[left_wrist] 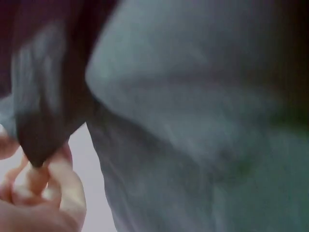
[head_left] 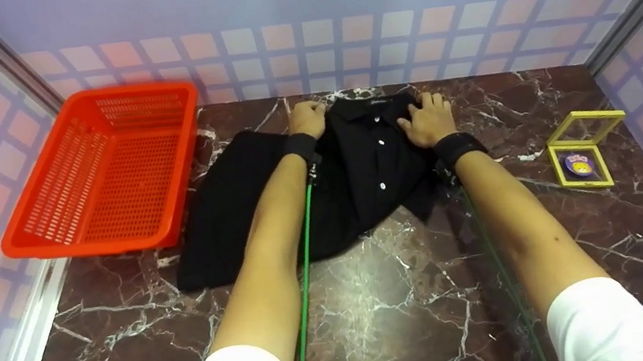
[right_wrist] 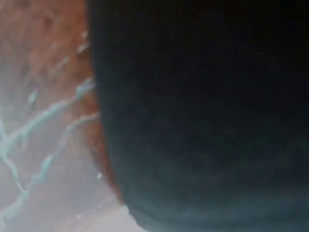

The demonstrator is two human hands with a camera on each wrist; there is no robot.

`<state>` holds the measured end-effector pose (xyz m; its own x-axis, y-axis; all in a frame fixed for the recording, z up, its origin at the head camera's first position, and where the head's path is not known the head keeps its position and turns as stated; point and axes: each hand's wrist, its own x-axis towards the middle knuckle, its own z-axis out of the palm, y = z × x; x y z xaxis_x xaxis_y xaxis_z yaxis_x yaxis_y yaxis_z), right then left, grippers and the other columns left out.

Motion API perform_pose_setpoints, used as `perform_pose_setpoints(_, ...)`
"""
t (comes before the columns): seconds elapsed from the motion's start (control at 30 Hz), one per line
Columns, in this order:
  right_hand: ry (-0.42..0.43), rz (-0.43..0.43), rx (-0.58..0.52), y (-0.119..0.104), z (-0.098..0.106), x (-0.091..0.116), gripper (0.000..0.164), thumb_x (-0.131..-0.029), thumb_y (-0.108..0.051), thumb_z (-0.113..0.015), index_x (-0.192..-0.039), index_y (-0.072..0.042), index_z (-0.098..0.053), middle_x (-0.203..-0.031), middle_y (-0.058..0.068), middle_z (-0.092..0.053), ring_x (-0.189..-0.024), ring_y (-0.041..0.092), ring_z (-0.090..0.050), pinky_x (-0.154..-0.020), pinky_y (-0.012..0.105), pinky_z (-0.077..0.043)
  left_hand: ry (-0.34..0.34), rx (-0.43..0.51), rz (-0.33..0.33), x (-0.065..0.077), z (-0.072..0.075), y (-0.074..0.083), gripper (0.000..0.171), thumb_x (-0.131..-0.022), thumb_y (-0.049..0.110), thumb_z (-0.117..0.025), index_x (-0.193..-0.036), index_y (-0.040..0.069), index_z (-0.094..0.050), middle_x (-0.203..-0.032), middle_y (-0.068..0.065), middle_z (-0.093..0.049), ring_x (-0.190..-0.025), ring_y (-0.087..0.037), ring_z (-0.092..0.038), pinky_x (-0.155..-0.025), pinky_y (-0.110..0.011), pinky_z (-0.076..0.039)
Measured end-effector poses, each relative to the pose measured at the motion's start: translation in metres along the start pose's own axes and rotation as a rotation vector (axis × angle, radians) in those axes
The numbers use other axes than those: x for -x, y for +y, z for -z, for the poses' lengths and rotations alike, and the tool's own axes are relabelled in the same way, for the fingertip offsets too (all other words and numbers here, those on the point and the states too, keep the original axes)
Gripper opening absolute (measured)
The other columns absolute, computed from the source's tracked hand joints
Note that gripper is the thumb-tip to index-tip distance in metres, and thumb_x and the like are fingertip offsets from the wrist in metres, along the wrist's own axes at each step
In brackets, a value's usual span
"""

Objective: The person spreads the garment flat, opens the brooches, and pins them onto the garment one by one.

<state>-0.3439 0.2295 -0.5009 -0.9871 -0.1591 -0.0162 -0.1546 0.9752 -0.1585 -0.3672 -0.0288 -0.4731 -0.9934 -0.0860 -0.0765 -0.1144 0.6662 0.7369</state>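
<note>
A black shirt (head_left: pixel 366 164) with white buttons lies front up, its collar toward the back wall. One dark part of the garment spreads out to the left, under my left forearm. At the left of the collar my left hand (head_left: pixel 307 121) has curled fingers; in the left wrist view its fingers (left_wrist: pixel 67 181) pinch a pointed corner of dark cloth (left_wrist: pixel 41 130). My right hand (head_left: pixel 431 121) rests on the shirt's right shoulder, thumb and fingers spread apart. Dark cloth (right_wrist: pixel 203 116) fills most of the right wrist view, where no fingers show.
An orange-red plastic basket (head_left: pixel 167 227) stands at the left by the wall. On the right is a small yellow frame-like case (head_left: pixel 586 186), lid raised, with a round purple item inside. Panels with printed squares enclose the marble-patterned surface (head_left: pixel 403 314). Green cables run along both forearms.
</note>
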Motion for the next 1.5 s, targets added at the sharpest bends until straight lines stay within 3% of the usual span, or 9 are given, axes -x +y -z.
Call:
perform_pose_setpoints(0.17, -0.057, -0.065, -0.004, -0.001, 0.006, -0.002, 0.063, -0.098, -0.046, -0.030, -0.147, -0.008, -0.024, -0.144, 0.027, -0.022, -0.130, 0.046, -0.017, -0.100, 0.061, -0.014, -0.104, -0.114, -0.113, 0.000, 0.012, 0.000, 0.038, -0.099, 0.027, -0.042, -0.127, 0.005, -0.056, -0.124, -0.009, -0.058, -0.117, -0.023, -0.051, -0.098, -0.032, -0.038)
perform_pose_setpoints(0.37, 0.247, 0.061, -0.108, -0.016, 0.019, 0.008, 0.053, -0.095, -0.041, -0.045, -0.138, -0.010, -0.042, -0.139, 0.018, -0.037, -0.128, 0.038, -0.028, -0.097, 0.058, -0.020, -0.188, -0.342, -0.219, 0.004, 0.043, -0.008, 0.046, -0.095, 0.027, -0.047, -0.132, 0.000, -0.047, -0.131, -0.015, -0.052, -0.123, -0.030, -0.046, -0.103, -0.036, -0.034)
perform_pose_setpoints(0.57, 0.361, 0.265, -0.209, -0.036, 0.021, 0.053, 0.040, -0.093, -0.034, -0.052, -0.123, -0.010, -0.055, -0.125, 0.012, -0.051, -0.118, 0.031, -0.039, -0.093, 0.050, -0.027, -0.369, -0.550, -0.244, 0.068, 0.084, -0.017, 0.047, -0.083, 0.036, -0.065, -0.105, -0.005, -0.059, -0.107, -0.022, -0.061, -0.101, -0.036, -0.058, -0.087, -0.046, -0.045)
perform_pose_setpoints(0.73, 0.431, 0.382, -0.293, -0.039, 0.014, 0.094, 0.027, -0.091, -0.021, -0.055, -0.114, -0.009, -0.060, -0.114, 0.009, -0.056, -0.107, 0.029, -0.045, -0.084, 0.046, -0.032, -0.565, -0.761, -0.236, 0.130, 0.089, -0.028, 0.090, -0.069, 0.064, -0.067, -0.123, -0.006, -0.050, -0.123, -0.028, -0.051, -0.107, -0.042, -0.053, -0.088, -0.050, -0.044)
perform_pose_setpoints(0.9, 0.385, 0.439, -0.350, -0.038, 0.004, 0.130, 0.022, -0.089, -0.015, -0.057, -0.109, -0.007, -0.062, -0.106, 0.007, -0.058, -0.098, 0.026, -0.047, -0.081, 0.042, -0.034, -0.540, -0.901, -0.212, 0.161, 0.084, -0.042, 0.125, -0.054, 0.069, -0.074, -0.148, 0.008, -0.018, -0.144, -0.033, -0.019, -0.123, -0.053, -0.032, -0.097, -0.057, -0.034)
perform_pose_setpoints(1.0, 0.336, 0.469, -0.361, -0.038, 0.001, 0.148, 0.020, -0.087, -0.013, -0.060, -0.106, -0.007, -0.063, -0.101, 0.005, -0.059, -0.094, 0.023, -0.048, -0.082, 0.040, -0.036, -0.539, -0.953, -0.214, 0.166, 0.080, -0.048, 0.122, -0.057, 0.063, -0.076, -0.150, 0.013, -0.013, -0.146, -0.034, -0.012, -0.126, -0.056, -0.024, -0.098, -0.057, -0.032)
perform_pose_setpoints(1.17, 0.297, 0.481, -0.370, -0.041, -0.004, 0.167, 0.016, -0.084, -0.011, -0.064, -0.099, -0.007, -0.065, -0.095, 0.002, -0.060, -0.088, 0.020, -0.049, -0.079, 0.037, -0.039, -0.510, -0.940, -0.326, 0.166, 0.078, -0.048, 0.070, -0.084, 0.042, -0.063, -0.144, 0.018, -0.035, -0.136, -0.032, -0.038, -0.110, -0.052, -0.048, -0.080, -0.055, -0.047)
perform_pose_setpoints(1.3, 0.249, 0.481, -0.339, -0.052, -0.009, 0.176, 0.018, -0.083, -0.015, -0.066, -0.100, -0.009, -0.066, -0.096, 0.002, -0.061, -0.088, 0.019, -0.049, -0.079, 0.038, -0.040, -0.427, -0.816, -0.402, 0.160, 0.083, -0.044, 0.031, -0.091, 0.031, -0.056, -0.118, 0.020, -0.064, -0.110, -0.019, -0.063, -0.090, -0.041, -0.061, -0.068, -0.054, -0.050)
perform_pose_setpoints(1.5, 0.198, 0.594, -0.199, -0.081, -0.011, 0.182, 0.029, -0.081, -0.022, -0.068, -0.106, -0.008, -0.066, -0.105, 0.007, -0.061, -0.099, 0.025, -0.051, -0.089, 0.045, -0.039, -0.496, -0.459, -0.382, 0.141, 0.096, -0.036, 0.028, -0.094, 0.032, -0.052, -0.086, 0.010, -0.067, -0.085, -0.010, -0.064, -0.083, -0.030, -0.062, -0.077, -0.046, -0.048)
